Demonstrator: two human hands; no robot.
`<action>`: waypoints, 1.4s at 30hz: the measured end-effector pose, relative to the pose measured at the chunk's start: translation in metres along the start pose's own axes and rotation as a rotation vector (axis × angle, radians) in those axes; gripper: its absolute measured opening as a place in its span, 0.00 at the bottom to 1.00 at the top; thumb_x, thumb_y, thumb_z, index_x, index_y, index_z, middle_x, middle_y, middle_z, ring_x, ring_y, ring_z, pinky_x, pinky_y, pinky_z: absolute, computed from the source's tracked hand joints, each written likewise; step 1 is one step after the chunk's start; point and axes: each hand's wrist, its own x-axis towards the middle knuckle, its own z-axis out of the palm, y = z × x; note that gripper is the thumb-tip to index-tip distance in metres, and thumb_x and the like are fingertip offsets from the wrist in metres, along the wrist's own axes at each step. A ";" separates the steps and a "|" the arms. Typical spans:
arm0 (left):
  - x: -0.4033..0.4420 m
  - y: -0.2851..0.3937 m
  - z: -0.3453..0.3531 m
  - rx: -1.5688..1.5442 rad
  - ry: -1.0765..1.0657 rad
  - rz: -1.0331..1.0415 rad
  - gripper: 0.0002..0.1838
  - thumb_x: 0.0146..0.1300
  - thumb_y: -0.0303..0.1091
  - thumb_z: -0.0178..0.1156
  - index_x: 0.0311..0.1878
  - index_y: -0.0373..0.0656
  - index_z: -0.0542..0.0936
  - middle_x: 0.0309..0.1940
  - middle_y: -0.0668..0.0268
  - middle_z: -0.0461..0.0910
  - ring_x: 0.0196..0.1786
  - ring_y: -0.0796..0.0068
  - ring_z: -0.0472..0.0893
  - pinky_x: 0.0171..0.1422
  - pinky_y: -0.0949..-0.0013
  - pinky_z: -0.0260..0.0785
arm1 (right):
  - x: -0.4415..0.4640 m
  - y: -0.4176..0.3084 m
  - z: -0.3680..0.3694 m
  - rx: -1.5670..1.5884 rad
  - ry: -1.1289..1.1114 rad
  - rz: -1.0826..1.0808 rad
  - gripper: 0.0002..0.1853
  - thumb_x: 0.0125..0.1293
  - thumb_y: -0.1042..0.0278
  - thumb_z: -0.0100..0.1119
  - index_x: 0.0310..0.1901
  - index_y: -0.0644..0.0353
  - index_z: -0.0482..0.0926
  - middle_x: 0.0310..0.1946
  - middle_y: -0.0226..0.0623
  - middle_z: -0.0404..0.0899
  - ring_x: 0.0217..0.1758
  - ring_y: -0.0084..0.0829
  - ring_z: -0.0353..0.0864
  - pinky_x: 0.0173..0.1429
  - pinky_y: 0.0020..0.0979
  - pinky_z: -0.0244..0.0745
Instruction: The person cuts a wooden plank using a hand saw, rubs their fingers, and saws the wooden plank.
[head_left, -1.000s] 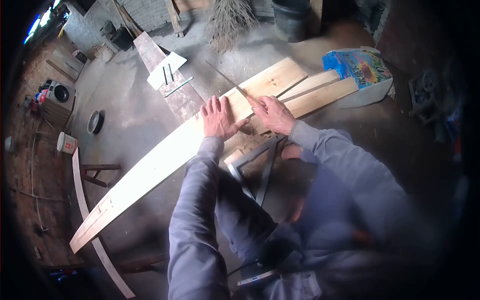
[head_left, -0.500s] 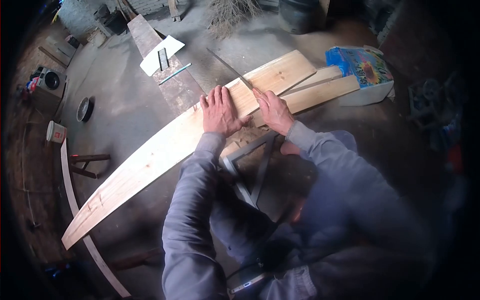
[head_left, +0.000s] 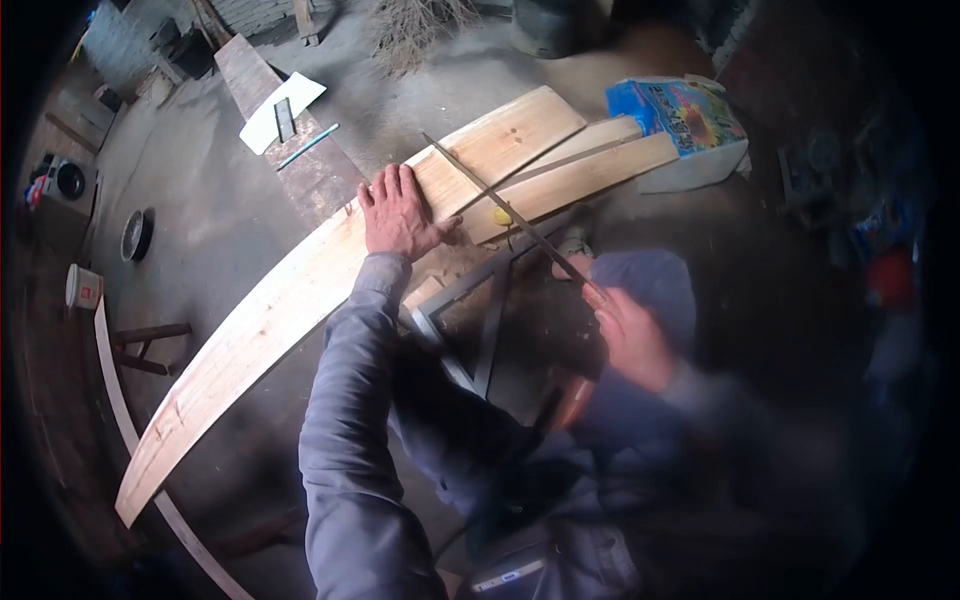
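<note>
Wooden board (head_left: pixel 325 265), left hand (head_left: pixel 398 215) laid flat and unclenched on its face, right hand (head_left: pixel 635 335) grasping one end of a saw (head_left: pixel 541 238) slanting across the board

The long board (head_left: pixel 270 290) runs from near left to far right, crossing the thin strip (head_left: pixel 120 390) in view at its near end. The left hand (head_left: pixel 397 215) lies on the board; to its right the saw (head_left: pixel 540 238) lies across it, the right hand (head_left: pixel 635 340) around the saw's near end. Two shorter boards (head_left: pixel 600 180) lie along the long board's near side, reaching right to the bag (head_left: pixel 690 120). The metal frame (head_left: pixel 455 290) sits before the boards. Behind, a plank (head_left: pixel 320 185) bears the sheet (head_left: pixel 302 92), with the pencil (head_left: pixel 308 146) nearer. Farther back is the broom (head_left: pixel 415 35), left of the large bucket (head_left: pixel 550 28). At far left, the basin (head_left: pixel 137 235) lies beyond the small bucket (head_left: pixel 84 287)
</note>
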 end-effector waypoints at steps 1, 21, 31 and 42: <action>0.001 0.003 -0.004 -0.005 -0.008 -0.002 0.62 0.47 0.72 0.73 0.74 0.34 0.63 0.72 0.47 0.66 0.77 0.47 0.64 0.82 0.42 0.46 | 0.014 0.005 0.006 -0.017 0.022 -0.083 0.15 0.76 0.73 0.55 0.62 0.63 0.77 0.48 0.54 0.85 0.53 0.59 0.83 0.51 0.45 0.79; -0.001 0.009 -0.007 -0.072 -0.011 0.001 0.62 0.43 0.69 0.75 0.72 0.32 0.64 0.71 0.48 0.66 0.77 0.48 0.63 0.82 0.37 0.45 | 0.188 0.060 0.116 -0.006 0.066 -0.073 0.15 0.77 0.60 0.57 0.48 0.67 0.81 0.37 0.63 0.82 0.46 0.65 0.83 0.45 0.54 0.77; 0.013 -0.005 -0.003 -0.010 0.002 0.067 0.65 0.46 0.78 0.69 0.72 0.30 0.63 0.70 0.46 0.66 0.76 0.47 0.63 0.82 0.42 0.46 | 0.205 0.062 0.126 -0.047 0.114 -0.116 0.17 0.77 0.59 0.58 0.38 0.67 0.77 0.32 0.63 0.80 0.40 0.65 0.82 0.41 0.53 0.76; 0.016 0.001 -0.006 0.028 -0.056 0.021 0.65 0.51 0.76 0.68 0.76 0.29 0.61 0.73 0.42 0.64 0.78 0.44 0.61 0.84 0.46 0.46 | 0.027 0.035 0.015 -0.021 -0.063 0.060 0.10 0.74 0.68 0.61 0.52 0.60 0.76 0.41 0.57 0.83 0.44 0.64 0.81 0.39 0.54 0.75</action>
